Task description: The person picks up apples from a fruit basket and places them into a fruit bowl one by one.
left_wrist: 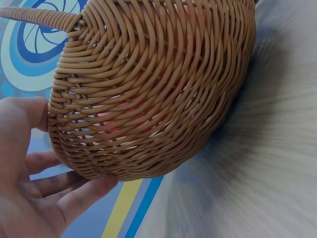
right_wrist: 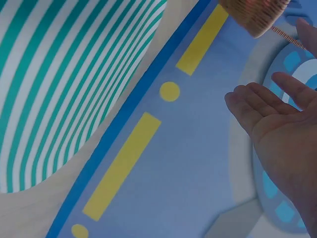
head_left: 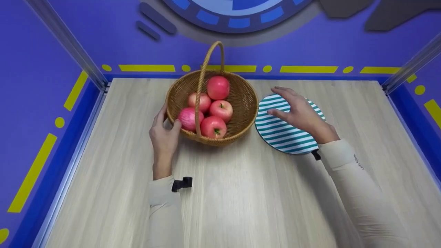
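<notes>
A round wicker basket (head_left: 244, 103) with a tall arched handle (head_left: 203, 74) stands near the back of the table, several red apples (head_left: 214, 127) inside. My left hand (head_left: 164, 134) holds its left side, thumb at the rim and fingers against the outer wall. In the left wrist view, those fingers (left_wrist: 89, 196) lie along the woven side of the basket (left_wrist: 148, 99). To the right, my right hand (head_left: 299, 112) is held above a round mat (head_left: 279, 136) with green and white stripes. Its fingers are extended, thumb spread apart, the palm bare in the right wrist view.
The pale wooden table (head_left: 220, 203) is bounded by blue panels with yellow marks at the back (head_left: 296, 51) and left (head_left: 34, 113), and another at the right. Metal posts (head_left: 69, 44) stand at the back corners. A small black device (head_left: 182, 184) sits on the left wrist.
</notes>
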A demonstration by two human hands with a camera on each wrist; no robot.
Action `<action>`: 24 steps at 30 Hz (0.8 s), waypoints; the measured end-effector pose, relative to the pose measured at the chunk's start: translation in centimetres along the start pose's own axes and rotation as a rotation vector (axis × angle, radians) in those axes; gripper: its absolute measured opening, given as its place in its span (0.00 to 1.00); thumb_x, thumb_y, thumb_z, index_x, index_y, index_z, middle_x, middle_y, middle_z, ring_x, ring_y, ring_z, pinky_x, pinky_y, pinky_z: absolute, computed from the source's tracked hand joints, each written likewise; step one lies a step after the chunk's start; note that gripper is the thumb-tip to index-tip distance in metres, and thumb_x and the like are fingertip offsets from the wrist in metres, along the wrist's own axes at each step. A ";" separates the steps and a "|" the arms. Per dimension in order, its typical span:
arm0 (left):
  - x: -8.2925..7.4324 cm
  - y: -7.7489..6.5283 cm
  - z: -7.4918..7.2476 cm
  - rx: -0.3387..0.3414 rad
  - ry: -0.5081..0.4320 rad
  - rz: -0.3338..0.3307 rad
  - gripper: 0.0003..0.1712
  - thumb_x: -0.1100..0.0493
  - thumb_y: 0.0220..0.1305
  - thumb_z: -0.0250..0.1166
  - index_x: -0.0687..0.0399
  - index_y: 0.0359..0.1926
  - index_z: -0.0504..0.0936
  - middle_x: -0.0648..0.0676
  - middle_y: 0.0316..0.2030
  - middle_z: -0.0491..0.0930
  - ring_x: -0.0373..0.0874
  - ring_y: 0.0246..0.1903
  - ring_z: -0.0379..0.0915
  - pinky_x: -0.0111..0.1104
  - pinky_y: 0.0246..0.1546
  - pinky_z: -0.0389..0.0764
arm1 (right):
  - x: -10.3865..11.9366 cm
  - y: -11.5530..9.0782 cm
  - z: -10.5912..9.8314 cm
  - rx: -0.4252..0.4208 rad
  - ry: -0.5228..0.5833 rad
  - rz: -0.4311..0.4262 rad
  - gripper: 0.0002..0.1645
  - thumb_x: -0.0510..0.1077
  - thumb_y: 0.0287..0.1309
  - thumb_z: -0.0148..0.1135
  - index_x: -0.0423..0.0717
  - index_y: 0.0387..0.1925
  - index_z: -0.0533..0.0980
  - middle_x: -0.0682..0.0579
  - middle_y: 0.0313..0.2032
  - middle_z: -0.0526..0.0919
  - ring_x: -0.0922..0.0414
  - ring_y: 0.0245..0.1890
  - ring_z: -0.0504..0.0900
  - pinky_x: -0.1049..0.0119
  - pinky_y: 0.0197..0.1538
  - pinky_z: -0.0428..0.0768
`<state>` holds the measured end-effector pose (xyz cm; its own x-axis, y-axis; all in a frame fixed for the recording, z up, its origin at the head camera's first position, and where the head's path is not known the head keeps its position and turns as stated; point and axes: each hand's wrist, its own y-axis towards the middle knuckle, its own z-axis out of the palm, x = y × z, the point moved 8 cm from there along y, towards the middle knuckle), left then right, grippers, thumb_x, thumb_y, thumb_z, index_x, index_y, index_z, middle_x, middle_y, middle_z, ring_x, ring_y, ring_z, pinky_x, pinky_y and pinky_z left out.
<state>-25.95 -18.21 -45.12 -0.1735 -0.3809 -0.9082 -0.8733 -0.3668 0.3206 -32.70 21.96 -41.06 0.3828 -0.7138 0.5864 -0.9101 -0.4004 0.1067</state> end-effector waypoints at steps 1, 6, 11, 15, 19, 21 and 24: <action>0.0 0.0 0.0 -0.001 -0.001 0.000 0.36 0.65 0.63 0.66 0.60 0.74 0.76 0.61 0.68 0.77 0.56 0.65 0.75 0.51 0.68 0.73 | 0.4 0.1 0.2 0.001 -0.003 -0.016 0.46 0.59 0.69 0.69 0.49 0.80 0.65 0.45 0.79 0.63 0.41 0.78 0.62 0.37 0.74 0.65; -0.2 0.0 -0.1 -0.004 -0.003 0.012 0.36 0.65 0.63 0.66 0.60 0.74 0.76 0.61 0.67 0.78 0.57 0.64 0.76 0.51 0.68 0.73 | 2.6 0.7 1.3 0.011 -0.024 -0.077 0.45 0.56 0.69 0.71 0.48 0.80 0.65 0.45 0.79 0.64 0.42 0.77 0.64 0.39 0.72 0.68; -0.1 -0.1 -0.1 -0.003 -0.006 0.015 0.35 0.65 0.64 0.66 0.61 0.74 0.76 0.61 0.68 0.77 0.56 0.64 0.76 0.50 0.68 0.73 | 4.7 1.0 2.4 0.033 -0.047 -0.152 0.44 0.52 0.68 0.72 0.47 0.79 0.67 0.44 0.78 0.65 0.43 0.75 0.67 0.43 0.70 0.74; -0.1 -0.1 -0.1 -0.007 -0.006 0.009 0.35 0.66 0.64 0.66 0.61 0.73 0.76 0.60 0.68 0.77 0.55 0.64 0.76 0.47 0.68 0.73 | 6.0 1.3 3.2 0.066 -0.055 -0.184 0.44 0.51 0.68 0.73 0.47 0.79 0.67 0.44 0.78 0.64 0.43 0.74 0.69 0.45 0.68 0.76; -0.2 -0.1 0.0 -0.004 -0.007 0.015 0.35 0.66 0.65 0.66 0.62 0.73 0.76 0.61 0.68 0.77 0.56 0.65 0.75 0.47 0.69 0.73 | 6.8 1.6 4.0 0.093 -0.044 -0.197 0.45 0.50 0.67 0.74 0.47 0.79 0.66 0.44 0.79 0.63 0.41 0.74 0.68 0.45 0.67 0.77; -0.3 -0.1 0.0 -0.004 -0.002 0.015 0.35 0.66 0.65 0.67 0.62 0.73 0.75 0.61 0.68 0.77 0.55 0.65 0.75 0.47 0.69 0.72 | 7.2 1.7 4.5 0.106 -0.038 -0.207 0.44 0.49 0.67 0.74 0.47 0.79 0.67 0.44 0.79 0.63 0.41 0.74 0.68 0.44 0.67 0.77; -0.2 -0.1 0.0 -0.004 0.003 0.013 0.35 0.66 0.64 0.67 0.61 0.74 0.75 0.61 0.68 0.77 0.55 0.64 0.76 0.47 0.69 0.72 | 7.8 1.8 5.2 0.127 -0.039 -0.236 0.43 0.49 0.67 0.73 0.48 0.79 0.68 0.45 0.79 0.64 0.42 0.74 0.69 0.45 0.68 0.76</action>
<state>-25.83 -18.11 -44.95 -0.1835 -0.3877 -0.9034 -0.8691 -0.3655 0.3334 -30.53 12.69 -40.45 0.5897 -0.6129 0.5259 -0.7690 -0.6251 0.1337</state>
